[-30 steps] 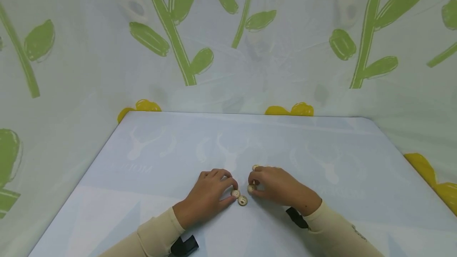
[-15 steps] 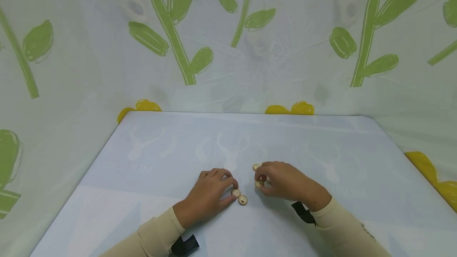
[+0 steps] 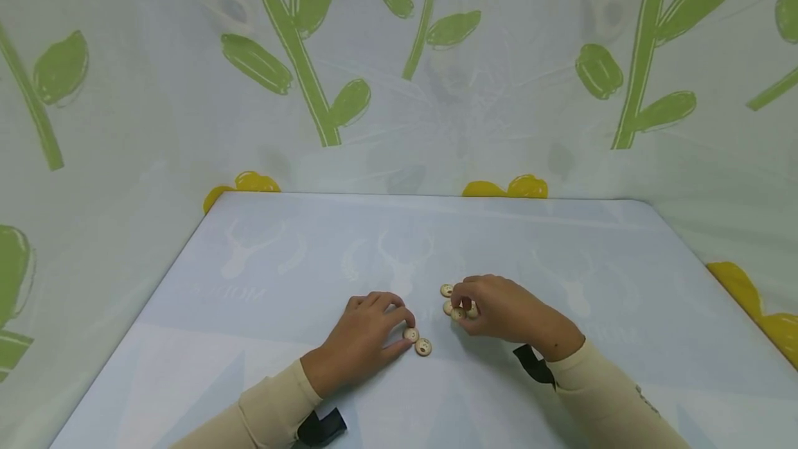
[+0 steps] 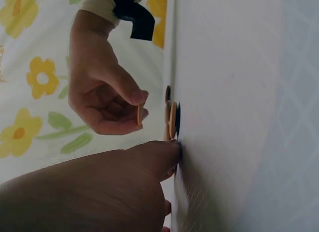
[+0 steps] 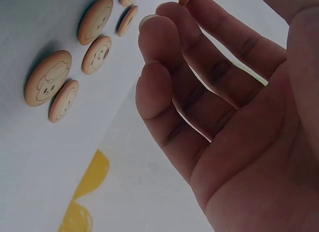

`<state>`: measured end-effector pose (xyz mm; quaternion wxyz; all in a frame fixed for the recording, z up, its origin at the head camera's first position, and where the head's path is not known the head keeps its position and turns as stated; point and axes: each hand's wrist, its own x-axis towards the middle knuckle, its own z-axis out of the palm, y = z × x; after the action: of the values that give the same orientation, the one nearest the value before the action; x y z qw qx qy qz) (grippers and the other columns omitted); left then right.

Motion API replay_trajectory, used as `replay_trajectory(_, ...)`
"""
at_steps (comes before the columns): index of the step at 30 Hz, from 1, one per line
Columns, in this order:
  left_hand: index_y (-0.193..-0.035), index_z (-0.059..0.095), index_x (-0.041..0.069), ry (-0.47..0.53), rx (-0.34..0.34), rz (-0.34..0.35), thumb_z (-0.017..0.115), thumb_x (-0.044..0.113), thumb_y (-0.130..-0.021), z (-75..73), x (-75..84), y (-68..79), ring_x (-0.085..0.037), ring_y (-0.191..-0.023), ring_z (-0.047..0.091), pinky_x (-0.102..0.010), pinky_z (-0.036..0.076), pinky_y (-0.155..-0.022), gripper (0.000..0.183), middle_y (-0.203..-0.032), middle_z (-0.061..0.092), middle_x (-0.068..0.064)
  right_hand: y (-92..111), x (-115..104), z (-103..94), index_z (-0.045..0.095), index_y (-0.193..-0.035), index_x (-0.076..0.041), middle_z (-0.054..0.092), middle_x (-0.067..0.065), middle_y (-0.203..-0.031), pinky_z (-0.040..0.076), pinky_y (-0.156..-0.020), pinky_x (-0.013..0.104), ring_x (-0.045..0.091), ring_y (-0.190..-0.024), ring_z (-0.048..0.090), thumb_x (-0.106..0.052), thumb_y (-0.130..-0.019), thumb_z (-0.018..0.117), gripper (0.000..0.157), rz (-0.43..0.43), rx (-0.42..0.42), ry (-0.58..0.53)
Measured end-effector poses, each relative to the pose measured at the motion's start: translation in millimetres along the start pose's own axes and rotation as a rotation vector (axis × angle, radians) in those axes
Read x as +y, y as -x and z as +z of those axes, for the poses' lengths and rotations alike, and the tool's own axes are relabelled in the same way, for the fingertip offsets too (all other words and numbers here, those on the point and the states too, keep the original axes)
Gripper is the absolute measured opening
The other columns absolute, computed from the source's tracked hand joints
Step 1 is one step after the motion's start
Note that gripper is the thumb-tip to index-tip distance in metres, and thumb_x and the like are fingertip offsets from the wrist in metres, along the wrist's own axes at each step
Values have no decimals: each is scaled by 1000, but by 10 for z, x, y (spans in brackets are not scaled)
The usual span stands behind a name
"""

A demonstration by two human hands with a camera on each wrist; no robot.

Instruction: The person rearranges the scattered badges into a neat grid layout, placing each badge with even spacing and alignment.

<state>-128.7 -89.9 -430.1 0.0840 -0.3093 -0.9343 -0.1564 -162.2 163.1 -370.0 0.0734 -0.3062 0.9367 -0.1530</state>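
My left hand [image 3: 364, 335] rests on the table, thumb and index finger holding a round wooden disc [image 3: 411, 335] at its edges. A second disc with a dark printed mark [image 3: 423, 346] lies right beside it. My right hand [image 3: 501, 310] pinches another wooden disc [image 3: 458, 314] between thumb and index finger; the left wrist view has this raised disc [image 4: 140, 115] edge-on, above the tabletop. Below and around the right fingers lie more discs, one at the back [image 3: 446, 290]. In the right wrist view, line-drawn faces show on several discs, such as one with wavy hair [image 5: 48, 78].
The pale table [image 3: 299, 262] has faint deer-head prints. Behind it hangs a white cloth [image 3: 511, 109] with green stems and yellow flowers. Black straps [image 3: 321, 428] are on both wrists, below cream sleeves.
My right hand has moved away from the left hand, back and to the right, carrying the pinched disc towards the other discs. The left hand has stayed in place.
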Motion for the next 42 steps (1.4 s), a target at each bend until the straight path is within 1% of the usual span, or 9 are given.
replay_trajectory(3, -104, 68, 31, 3, 1, -1, 69, 44, -93, -8, 1, 0, -19, -121, 57, -45, 44, -94, 17, -118, 63, 5, -13, 2, 25, 70, -91, -20, 61, -12, -80, 47, -65, 20, 4, -71, 52, -17, -84, 79, 11, 0, -14, -3)
replay_trajectory(10, -104, 68, 31, 5, 1, -3, 68, 44, -93, -10, -5, 0, -20, -121, 57, -44, 44, -94, 17, -118, 63, 4, -43, -3, 73, 72, -93, -17, 62, -11, -79, 47, -66, 22, 5, -72, 52, -15, -85, 78, 9, -38, -36, 2)
replay_trajectory(18, -105, 68, 31, 13, -9, -9, 69, 44, -93, 1, -7, 3, -19, -121, 57, -44, 43, -94, 18, -119, 63, 4, -46, -19, 98, 71, -92, -17, 63, -10, -79, 48, -66, 22, 6, -72, 54, -16, -85, 79, 10, -23, -61, -8)
replay_trajectory(27, -105, 68, 30, 13, -11, -11, 69, 43, -93, -5, 2, -3, -19, -121, 57, -45, 43, -94, 17, -118, 63, 4, -56, -7, 133, 71, -92, -17, 58, -9, -77, 44, -63, 21, 7, -71, 51, -17, -85, 79, 11, -19, -61, -8)
replay_trajectory(34, -105, 68, 30, 12, -18, -20, 70, 43, -92, 0, 7, -5, -19, -122, 56, -45, 44, -95, 18, -119, 63, 4, -60, -1, 148, 71, -91, -17, 58, -10, -77, 44, -64, 21, 5, -71, 50, -17, -84, 80, 12, -19, -68, -7)
replay_trajectory(42, -105, 68, 30, 7, -19, -15, 70, 43, -92, -14, 9, -4, -19, -122, 56, -45, 44, -95, 18, -119, 63, 4, -67, 6, 165, 70, -91, -16, 56, -10, -75, 43, -63, 20, 4, -69, 48, -17, -84, 80, 12, -12, -70, -4)
